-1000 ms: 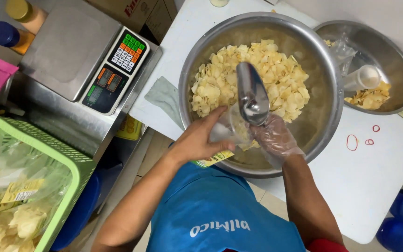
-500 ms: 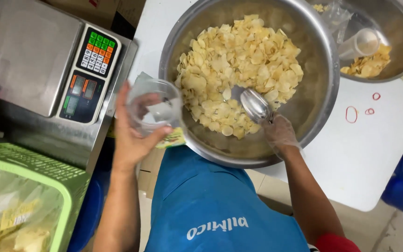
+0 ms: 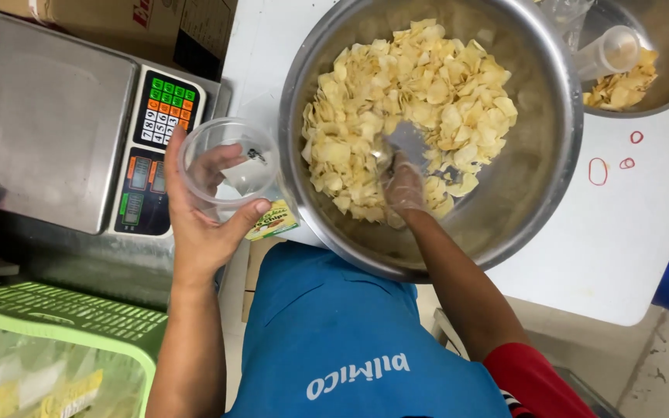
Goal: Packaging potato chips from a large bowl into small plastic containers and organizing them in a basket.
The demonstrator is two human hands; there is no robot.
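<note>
over the chips (image 3: 427,85), gloved right hand (image 3: 404,190) with scoop (image 3: 408,143)

1. You have one view only, from the camera on your head; there is no second view to share any part of the scene.
2. It looks almost straight down over your chest and both forearms, so your blue shirt fills the bottom edge.
3. It sits close: the large steel bowl (image 3: 551,147) of chips fills the upper middle, cut off at the top.
4. The scale (image 3: 48,124) lies upper left, the white table (image 3: 621,240) to the right.
</note>
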